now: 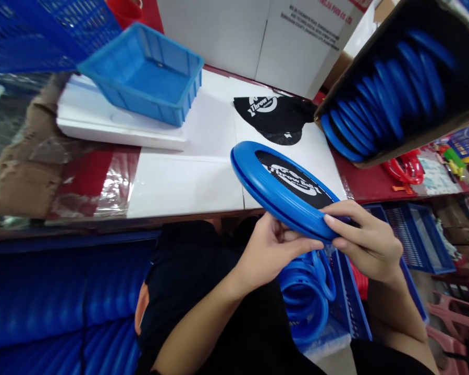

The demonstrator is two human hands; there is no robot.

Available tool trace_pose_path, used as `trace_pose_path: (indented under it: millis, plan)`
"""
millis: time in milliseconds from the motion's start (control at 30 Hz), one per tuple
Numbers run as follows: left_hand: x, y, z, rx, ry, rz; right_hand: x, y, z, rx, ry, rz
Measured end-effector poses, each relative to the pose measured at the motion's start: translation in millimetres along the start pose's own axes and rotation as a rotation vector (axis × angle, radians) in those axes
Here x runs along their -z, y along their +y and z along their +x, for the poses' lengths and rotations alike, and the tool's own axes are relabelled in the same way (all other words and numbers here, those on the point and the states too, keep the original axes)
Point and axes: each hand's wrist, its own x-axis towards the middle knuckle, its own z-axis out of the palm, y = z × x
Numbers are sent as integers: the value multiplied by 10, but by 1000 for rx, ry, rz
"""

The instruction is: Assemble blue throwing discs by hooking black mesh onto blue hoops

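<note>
A round blue frame with a black printed fabric centre reading "Throw Ball" is held tilted above the table's front edge. My left hand grips its near rim from below, thumb pressed along the edge. With fingers closed on the rim's right side, my right hand holds it too. Some fingers of both hands are hidden behind the rim. Beyond the frame, several black printed fabric discs lie loosely on the white table surface.
A blue plastic bin stands on a white slab at back left. At right, a tilted carton holds several blue rings. More blue rings lie in a crate below, and stacked blue rings fill the lower left.
</note>
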Motion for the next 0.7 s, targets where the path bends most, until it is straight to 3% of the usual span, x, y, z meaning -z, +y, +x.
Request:
trace_pose_path:
  millis: [433,700]
  plan:
    - [-20,133,-115,-79,-11,-107,23,-211,219,-47,17,69]
    - [-14,206,-156,-61,-1,-106,50,-310,278,-95,14,93]
